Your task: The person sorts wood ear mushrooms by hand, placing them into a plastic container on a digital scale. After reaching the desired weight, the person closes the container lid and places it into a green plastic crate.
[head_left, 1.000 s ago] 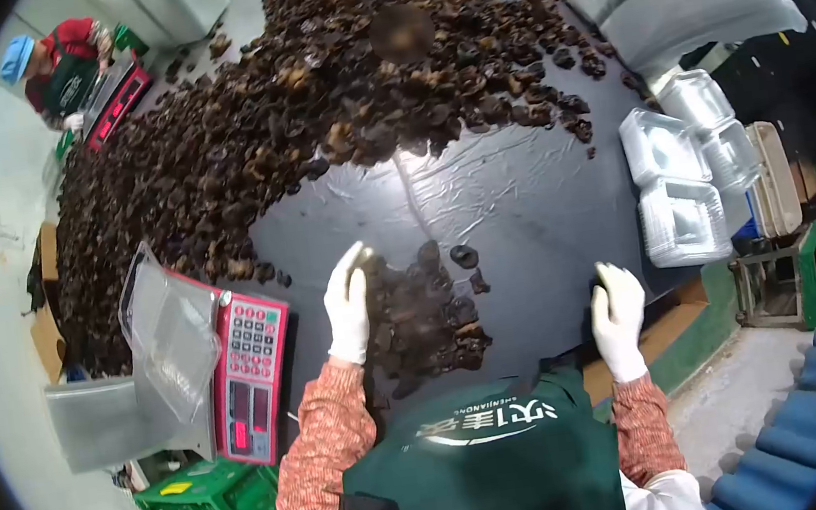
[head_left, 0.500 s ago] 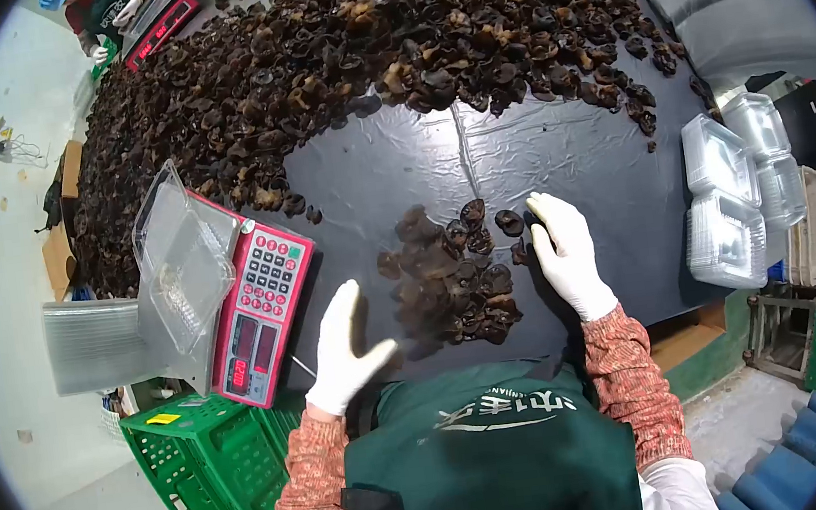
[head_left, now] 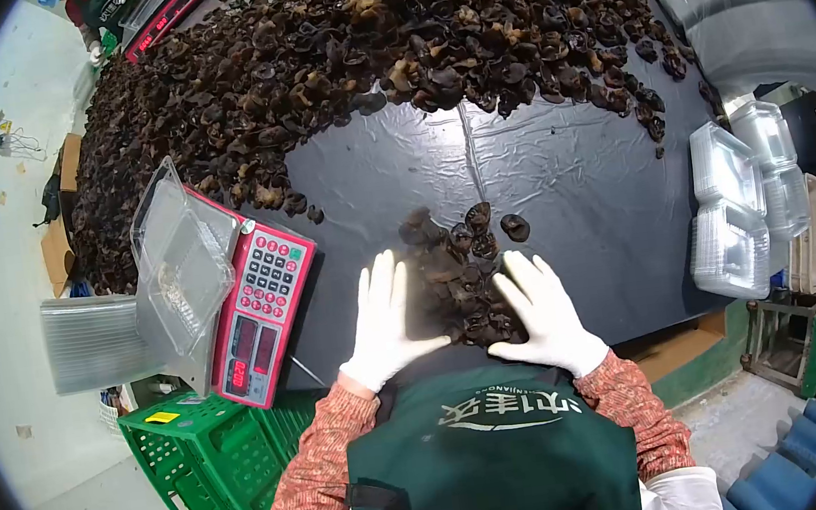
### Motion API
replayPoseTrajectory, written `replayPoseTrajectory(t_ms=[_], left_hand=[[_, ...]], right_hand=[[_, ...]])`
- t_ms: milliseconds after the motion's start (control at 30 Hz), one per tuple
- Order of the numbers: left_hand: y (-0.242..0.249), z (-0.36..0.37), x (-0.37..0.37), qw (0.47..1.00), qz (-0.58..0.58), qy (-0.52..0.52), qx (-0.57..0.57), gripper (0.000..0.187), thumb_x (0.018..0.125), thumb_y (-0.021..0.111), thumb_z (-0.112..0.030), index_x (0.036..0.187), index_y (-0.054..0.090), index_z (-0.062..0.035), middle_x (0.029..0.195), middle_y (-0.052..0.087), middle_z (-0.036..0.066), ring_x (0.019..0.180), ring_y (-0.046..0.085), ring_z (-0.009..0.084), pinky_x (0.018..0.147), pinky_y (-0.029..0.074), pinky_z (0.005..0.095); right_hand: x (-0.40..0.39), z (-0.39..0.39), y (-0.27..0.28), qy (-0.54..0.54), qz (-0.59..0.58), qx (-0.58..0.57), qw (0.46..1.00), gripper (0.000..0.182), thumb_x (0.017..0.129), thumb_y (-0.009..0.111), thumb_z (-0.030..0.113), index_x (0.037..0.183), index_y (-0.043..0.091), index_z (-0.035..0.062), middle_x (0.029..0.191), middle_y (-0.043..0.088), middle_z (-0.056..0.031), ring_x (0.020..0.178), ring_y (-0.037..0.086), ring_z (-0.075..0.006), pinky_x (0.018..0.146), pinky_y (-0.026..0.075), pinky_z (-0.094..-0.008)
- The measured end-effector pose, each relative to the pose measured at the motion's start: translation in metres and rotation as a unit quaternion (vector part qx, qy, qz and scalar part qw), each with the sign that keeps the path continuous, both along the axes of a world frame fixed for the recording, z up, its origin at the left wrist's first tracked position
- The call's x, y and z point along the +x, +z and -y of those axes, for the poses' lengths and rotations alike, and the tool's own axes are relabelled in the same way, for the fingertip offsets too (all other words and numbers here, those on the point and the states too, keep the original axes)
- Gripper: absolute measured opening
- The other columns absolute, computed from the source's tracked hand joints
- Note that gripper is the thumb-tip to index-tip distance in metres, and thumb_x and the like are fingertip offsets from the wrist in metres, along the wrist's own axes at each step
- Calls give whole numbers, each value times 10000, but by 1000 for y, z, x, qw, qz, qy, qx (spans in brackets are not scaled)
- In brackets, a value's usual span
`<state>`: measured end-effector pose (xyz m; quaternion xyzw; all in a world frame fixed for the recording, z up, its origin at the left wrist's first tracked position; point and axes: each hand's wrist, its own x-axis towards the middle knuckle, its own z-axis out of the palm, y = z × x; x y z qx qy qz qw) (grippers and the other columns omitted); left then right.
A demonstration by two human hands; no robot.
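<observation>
Dark brown wood ear mushrooms lie in a small heap on the dark table sheet close to my body. My left hand, in a white glove, rests flat at the heap's left edge with its fingers stretched. On the opposite side, my right hand is also gloved and open, fingers spread against the mushrooms. Neither hand grips anything; the heap sits between them. One loose mushroom lies just beyond my right fingertips. Some pieces at the heap's left are blurred.
A red digital scale stands left, bearing a clear plastic box. Stacked clear trays are at left and right. A large mushroom pile spans the back. Green crates stand below. Another person works far left.
Both hands have moved inward, the left to the right and the right to the left and nearer my body. The heap has become narrower between them.
</observation>
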<state>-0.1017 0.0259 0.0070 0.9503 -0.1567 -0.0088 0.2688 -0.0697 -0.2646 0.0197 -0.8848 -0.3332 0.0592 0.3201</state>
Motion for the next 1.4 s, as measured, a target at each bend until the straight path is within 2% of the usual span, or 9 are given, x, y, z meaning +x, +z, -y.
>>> replayPoseTrajectory(t_ms=[100, 233, 333, 467, 767, 800, 1000, 1167, 1400], left_hand=[[7, 11, 20, 998, 0, -64, -22, 1214, 635, 891, -548, 1543, 315, 14, 1610, 213, 331, 1500, 200, 510, 1223, 129, 621], [14, 17, 31, 995, 16, -98, -13, 721, 718, 842, -389, 1359, 613, -148, 1562, 410, 212, 1481, 291, 470, 1213, 155, 633], [10, 7, 33, 992, 91, 28, -89, 380, 731, 814, -131, 1094, 702, -133, 1462, 537, 175, 1447, 384, 430, 1194, 220, 612], [-4, -21, 19, 974, 64, 153, -156, 241, 772, 766, -6, 1001, 716, -62, 1501, 515, 175, 1448, 408, 394, 1187, 323, 471], [2, -24, -18, 933, -50, 165, -317, 904, 737, 863, -146, 1520, 424, -38, 1601, 376, 164, 1459, 403, 299, 1190, 346, 413], [3, -31, -20, 971, -32, 133, -194, 1099, 685, 912, -221, 1582, 306, -31, 1623, 333, 163, 1476, 373, 297, 1206, 321, 414], [3, -25, -27, 987, -33, 109, -117, 1215, 637, 941, -305, 1594, 250, -17, 1639, 298, 182, 1508, 300, 337, 1241, 229, 438], [0, -23, -25, 991, 4, 103, -87, 1181, 675, 916, -419, 1571, 283, 14, 1580, 383, 231, 1444, 397, 386, 1213, 270, 495], [1, -22, -25, 990, 8, 122, -75, 1180, 629, 929, -353, 1572, 304, -17, 1600, 373, 192, 1460, 379, 366, 1226, 266, 443]], right_hand=[[4, -19, 6, 79, 27, -11, 996, 787, 746, 798, 453, 1440, 552, 176, 1539, 444, -193, 1447, 395, -389, 1205, 274, -566], [17, -47, 6, 88, 110, 0, 990, 537, 736, 791, 272, 1250, 661, 184, 1289, 619, -99, 1338, 512, -323, 1168, 336, -586], [26, -53, 5, 23, 137, 28, 990, 413, 739, 759, 160, 1147, 693, 150, 1223, 641, -92, 1283, 548, -332, 1148, 353, -588], [38, -35, 3, -125, 120, 95, 980, 351, 747, 699, 34, 1090, 687, 110, 1131, 679, -77, 1224, 586, -330, 1139, 366, -562], [15, 13, -10, -182, 30, 106, 977, 513, 772, 745, 66, 1273, 636, 59, 1509, 489, -200, 1357, 479, -392, 1145, 383, -469], [12, 14, -7, -187, 17, 117, 975, 541, 767, 751, 73, 1293, 624, 55, 1519, 475, -207, 1364, 472, -392, 1150, 376, -464], [9, -3, 5, -54, 101, -3, 993, 679, 748, 784, 322, 1349, 603, 63, 1497, 482, -225, 1394, 444, -410, 1170, 283, -595], [20, -78, 8, 159, 147, -31, 976, 537, 853, 705, 337, 1314, 627, 73, 1483, 518, -168, 1424, 438, -318, 1197, 286, -560], [80, -54, 18, -75, 213, -57, 973, 308, 826, 680, 184, 1124, 668, 108, 1258, 617, -134, 1311, 500, -351, 1157, 292, -611]])
